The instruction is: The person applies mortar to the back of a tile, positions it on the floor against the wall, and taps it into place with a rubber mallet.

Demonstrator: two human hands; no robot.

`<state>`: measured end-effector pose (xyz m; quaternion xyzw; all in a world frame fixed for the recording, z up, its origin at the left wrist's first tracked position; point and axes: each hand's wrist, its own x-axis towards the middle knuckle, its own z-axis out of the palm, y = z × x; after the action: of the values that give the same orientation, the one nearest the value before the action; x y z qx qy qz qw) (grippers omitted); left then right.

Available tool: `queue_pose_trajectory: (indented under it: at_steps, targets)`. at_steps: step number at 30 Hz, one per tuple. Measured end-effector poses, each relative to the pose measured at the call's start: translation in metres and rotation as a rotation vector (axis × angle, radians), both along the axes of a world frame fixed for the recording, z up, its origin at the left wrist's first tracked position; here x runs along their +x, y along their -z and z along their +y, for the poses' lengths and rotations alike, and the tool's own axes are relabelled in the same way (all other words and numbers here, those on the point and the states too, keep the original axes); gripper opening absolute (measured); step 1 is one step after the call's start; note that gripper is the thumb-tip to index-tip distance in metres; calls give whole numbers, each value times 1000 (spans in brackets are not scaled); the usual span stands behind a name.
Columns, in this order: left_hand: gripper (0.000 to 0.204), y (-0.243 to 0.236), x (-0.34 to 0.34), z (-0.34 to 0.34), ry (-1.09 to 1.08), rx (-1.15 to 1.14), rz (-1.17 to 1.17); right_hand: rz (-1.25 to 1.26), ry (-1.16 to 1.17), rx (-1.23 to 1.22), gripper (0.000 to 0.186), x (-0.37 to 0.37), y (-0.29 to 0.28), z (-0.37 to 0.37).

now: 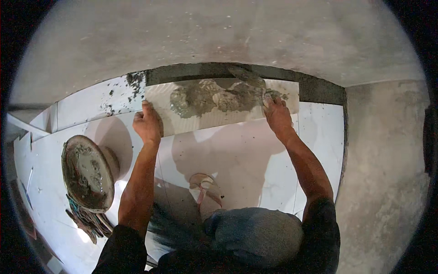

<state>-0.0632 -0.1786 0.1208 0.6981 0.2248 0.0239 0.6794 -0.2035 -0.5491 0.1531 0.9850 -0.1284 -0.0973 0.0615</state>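
Observation:
A long, narrow tile (159, 125) lies with its ribbed beige back facing up, tilted along the base of the wall. Wet grey mortar (196, 98) is spread in lumps over its middle. My left hand (147, 123) grips the tile's left end, thumb on top and the other fingers mostly hidden. At the right end, my right hand (277, 114) is closed around a trowel, whose handle is largely covered by my fingers. The mortar-smeared trowel blade (248, 76) points up and left over the tile's far edge.
A round basin (112, 160) of wet mortar stands at left, with a dark bundle of cloth (86, 219) beside it. White tiles (319, 132) cover the floor. A dark strip of bedding (319, 94) borders the wall (219, 36). A sandalled foot (203, 182) rests near my knee.

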Motion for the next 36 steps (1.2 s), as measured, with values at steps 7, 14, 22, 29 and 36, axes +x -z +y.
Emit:
queue_pose_trajectory:
  at_steps: [7, 14, 22, 29, 36]
  targets:
    - [53, 0, -10, 0, 9, 177, -40, -52, 97, 24, 46, -22, 0, -52]
    - [44, 22, -14, 14, 40, -81, 63, -224, 151, 271, 44, -43, -28, -58]
    - [34, 56, -24, 19, 34, 1, 160, 29, 711, 943, 40, -61, -62, 36]
    - [42, 52, -22, 9, 79, -104, 73, -91, 215, 562, 35, -67, -27, 38]
    - [39, 42, -23, 4, 49, -177, 47, -66, 345, 391, 31, -92, 5, -53]
